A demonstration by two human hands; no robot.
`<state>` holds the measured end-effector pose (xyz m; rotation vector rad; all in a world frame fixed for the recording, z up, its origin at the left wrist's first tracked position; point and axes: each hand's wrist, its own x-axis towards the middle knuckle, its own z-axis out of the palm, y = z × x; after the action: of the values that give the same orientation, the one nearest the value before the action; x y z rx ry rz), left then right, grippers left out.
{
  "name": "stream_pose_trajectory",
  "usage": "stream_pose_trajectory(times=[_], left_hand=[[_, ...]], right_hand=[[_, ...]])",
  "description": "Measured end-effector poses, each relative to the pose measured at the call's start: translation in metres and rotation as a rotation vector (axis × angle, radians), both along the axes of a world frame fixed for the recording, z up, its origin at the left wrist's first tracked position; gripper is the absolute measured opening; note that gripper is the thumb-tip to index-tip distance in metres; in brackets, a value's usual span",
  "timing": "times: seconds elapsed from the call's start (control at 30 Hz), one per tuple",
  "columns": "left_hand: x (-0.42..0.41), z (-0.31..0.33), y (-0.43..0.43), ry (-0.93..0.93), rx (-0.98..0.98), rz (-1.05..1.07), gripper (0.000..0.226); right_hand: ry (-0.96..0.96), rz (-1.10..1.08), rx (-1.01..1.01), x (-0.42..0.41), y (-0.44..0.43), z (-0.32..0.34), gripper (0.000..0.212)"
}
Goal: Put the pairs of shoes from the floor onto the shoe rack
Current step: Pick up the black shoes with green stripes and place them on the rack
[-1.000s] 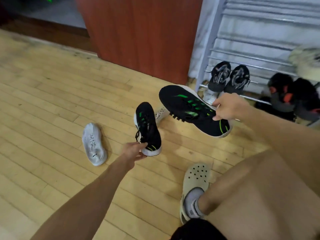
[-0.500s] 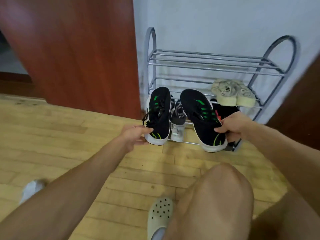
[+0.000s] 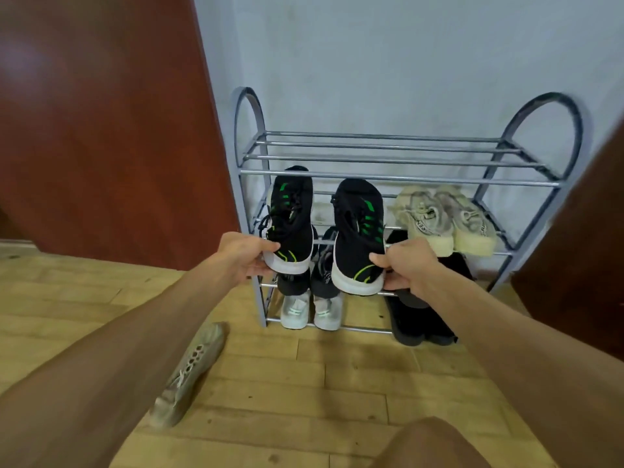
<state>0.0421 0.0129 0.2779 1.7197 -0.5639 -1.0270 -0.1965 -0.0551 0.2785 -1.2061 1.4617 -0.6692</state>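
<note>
Step in hand, by judgement: placing black-and-green pair on middle shelf of shoe rack (image 3: 398, 179). Left hand (image 3: 244, 256) clamped at heel of left sneaker (image 3: 292, 219), fingers closed on white sole edge. Right hand (image 3: 407, 268) clamped likewise on heel of right sneaker (image 3: 359, 231). Both shoes toe-first toward wall, tilted up, heels at or just forward of front rail; whether toes already rested on bars, could not tell. Cream sneakers (image 3: 445, 219) on same shelf, to right, apart from held pair. Grey-and-white pair (image 3: 310, 298) on bottom shelf beneath. Top shelf bare. One pale mesh shoe (image 3: 189, 373) on wooden floor (image 3: 337, 383), near left forearm. Next move likely called for: pushing both forward, levelling soles across bars, then opening fingers.
</note>
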Motion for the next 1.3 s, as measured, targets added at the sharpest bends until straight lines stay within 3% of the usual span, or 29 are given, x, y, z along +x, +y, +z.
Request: stream_pose_trajectory(times=[0.2,0.43,0.57,0.67,0.77,0.9,0.97,1.07,1.3], left_hand=[[0.014,-0.005,-0.055,0.004,0.026,0.021,0.022],[0.014,-0.016,-0.088,0.005,0.054,-0.012,0.006],[0.031,-0.026,-0.096,-0.046,0.1,-0.062,0.026],[0.033,-0.03,-0.093,-0.043,0.105,-0.112,0.03],[0.031,-0.03,-0.082,-0.045,0.089,-0.14,0.032],[0.037,-0.028,-0.045,-0.124,0.075,-0.202,0.015],[0.047,-0.03,-0.02,-0.169,0.08,-0.254,0.009],[0.07,-0.041,0.018,-0.233,0.118,-0.306,0.021],[0.124,-0.091,0.105,-0.246,0.261,-0.371,0.032]], right_hand=[[0.022,0.024,-0.013,0.031,-0.066,-0.007,0.017],[0.067,0.031,-0.04,0.061,-0.11,-0.022,0.016],[0.12,0.049,-0.078,0.07,-0.114,-0.031,0.025],[0.211,0.095,-0.148,0.071,-0.106,-0.033,0.019],[0.292,0.143,-0.184,0.069,-0.092,-0.03,0.029],[0.641,0.188,-0.437,0.073,-0.06,-0.019,0.032],[0.765,0.278,-0.593,0.078,-0.036,-0.016,0.034],[0.829,0.502,-0.675,0.097,-0.001,-0.018,0.032],[0.978,1.211,-0.481,0.17,0.073,-0.063,0.032]])
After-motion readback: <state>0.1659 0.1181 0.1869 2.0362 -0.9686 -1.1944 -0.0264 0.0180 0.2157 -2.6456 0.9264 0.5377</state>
